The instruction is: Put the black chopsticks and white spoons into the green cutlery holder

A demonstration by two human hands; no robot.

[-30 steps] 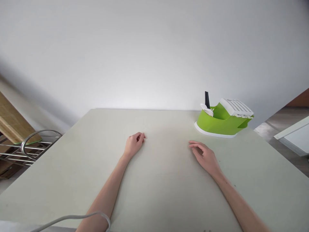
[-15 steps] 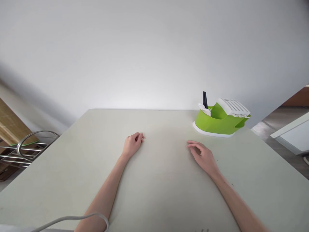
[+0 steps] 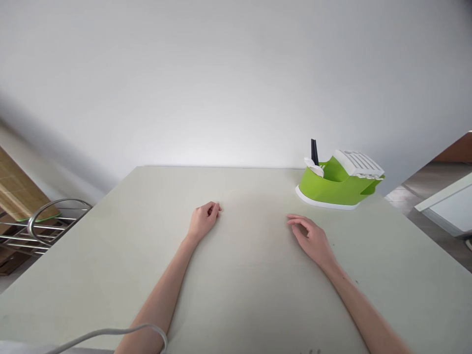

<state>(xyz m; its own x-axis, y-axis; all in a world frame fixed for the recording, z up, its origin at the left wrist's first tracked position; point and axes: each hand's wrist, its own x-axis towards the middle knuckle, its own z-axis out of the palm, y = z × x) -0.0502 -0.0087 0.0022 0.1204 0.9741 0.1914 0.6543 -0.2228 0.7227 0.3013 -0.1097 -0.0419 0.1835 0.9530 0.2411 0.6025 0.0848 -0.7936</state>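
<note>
My left hand (image 3: 204,220) rests on the pale table (image 3: 250,295), its fingers curled into a loose fist with nothing visible in it. To the right, my right hand (image 3: 311,238) lies on its side on the tabletop, fingers loosely extended and holding nothing. Beyond it stands a green and white utensil holder (image 3: 328,191) with a slotted white top. A pair of black chopsticks (image 3: 314,151) pokes up from its left end, beside white spoons (image 3: 314,168). Neither hand touches the holder.
A white wall (image 3: 236,88) backs the table. At the left edge is a metal wire rack (image 3: 40,228) with a bamboo board (image 3: 22,189) behind it. A grey cable (image 3: 110,332) loops over my left forearm. A white furniture piece (image 3: 450,204) stands beyond the right edge.
The whole view has shifted very slightly. Both hands and the holder keep their places on the table.
</note>
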